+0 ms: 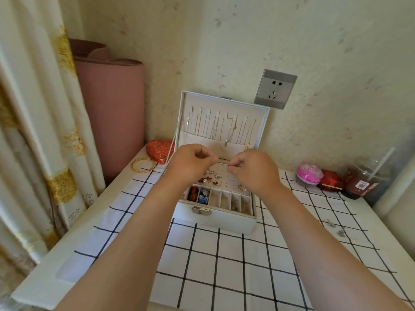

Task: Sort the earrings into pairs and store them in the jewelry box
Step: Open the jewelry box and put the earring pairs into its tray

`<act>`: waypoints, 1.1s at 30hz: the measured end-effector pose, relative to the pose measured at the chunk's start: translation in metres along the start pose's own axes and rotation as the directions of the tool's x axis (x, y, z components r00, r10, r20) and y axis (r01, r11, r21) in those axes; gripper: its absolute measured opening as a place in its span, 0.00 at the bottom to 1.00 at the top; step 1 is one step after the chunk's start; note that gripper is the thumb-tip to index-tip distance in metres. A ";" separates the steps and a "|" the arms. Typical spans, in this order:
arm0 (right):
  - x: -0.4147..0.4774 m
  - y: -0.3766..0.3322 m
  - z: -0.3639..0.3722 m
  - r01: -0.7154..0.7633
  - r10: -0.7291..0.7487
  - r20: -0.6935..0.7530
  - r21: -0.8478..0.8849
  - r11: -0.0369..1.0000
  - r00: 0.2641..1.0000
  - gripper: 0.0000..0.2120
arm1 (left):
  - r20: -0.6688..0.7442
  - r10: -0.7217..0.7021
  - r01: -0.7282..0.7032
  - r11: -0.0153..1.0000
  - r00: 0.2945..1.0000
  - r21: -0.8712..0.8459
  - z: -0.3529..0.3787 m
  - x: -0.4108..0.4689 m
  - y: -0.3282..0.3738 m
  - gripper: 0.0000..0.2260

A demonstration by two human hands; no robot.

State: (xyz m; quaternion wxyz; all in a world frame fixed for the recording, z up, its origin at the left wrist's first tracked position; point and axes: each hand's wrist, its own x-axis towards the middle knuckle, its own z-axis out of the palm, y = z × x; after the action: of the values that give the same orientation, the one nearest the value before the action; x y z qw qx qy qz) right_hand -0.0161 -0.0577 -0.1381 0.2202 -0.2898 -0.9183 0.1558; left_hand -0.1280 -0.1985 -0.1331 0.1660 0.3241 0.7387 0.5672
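Observation:
A white jewelry box (215, 218) stands open against the wall, its raised lid (221, 122) hung with thin chains. Both of my hands hover over its perforated earring panel (226, 179). My left hand (190, 163) and my right hand (252, 168) have their fingers curled, with fingertips pinched close together; whatever they pinch is too small to make out. Red, pearl and silver earrings (211, 177) sit on the panel below my left hand. Small earrings (335, 227) lie loose on the checked cloth at the right.
The front row of compartments (221, 199) holds small trinkets. A red heart-shaped box (158, 150) and gold bangles (143, 164) lie left of the box. A pink ball (310, 173), a red box (331, 180) and a lidded cup with a straw (367, 173) stand at the right.

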 end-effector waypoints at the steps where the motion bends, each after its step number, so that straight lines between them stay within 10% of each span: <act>1: 0.001 -0.001 0.002 0.014 -0.014 0.011 -0.031 0.999 1.000 0.02 | 0.000 0.004 -0.004 1.000 1.000 0.000 -0.001 0.000 0.000 0.02; 18: 0.002 -0.004 0.010 0.174 -0.156 0.132 -0.141 0.975 0.979 0.08 | -0.006 0.006 -0.006 1.000 1.000 -0.013 0.002 0.000 -0.003 0.04; 27: 0.006 -0.016 -0.021 -0.003 -0.078 0.133 0.524 0.852 0.988 0.09 | 0.001 -0.026 0.026 0.990 1.000 -0.142 0.002 -0.004 0.003 0.04; 33: 0.001 -0.018 -0.025 -0.022 -0.032 0.071 0.656 0.754 0.997 0.10 | 0.029 -0.168 0.169 0.936 0.985 -0.308 0.013 -0.009 0.014 0.08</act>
State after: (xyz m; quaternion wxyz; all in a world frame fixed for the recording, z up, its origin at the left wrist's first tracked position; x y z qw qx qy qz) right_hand -0.0127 -0.0669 -0.1090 0.2720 -0.1855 -0.8141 0.4784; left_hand -0.1095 -0.1925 -0.1251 0.2635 0.2303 0.6657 0.6590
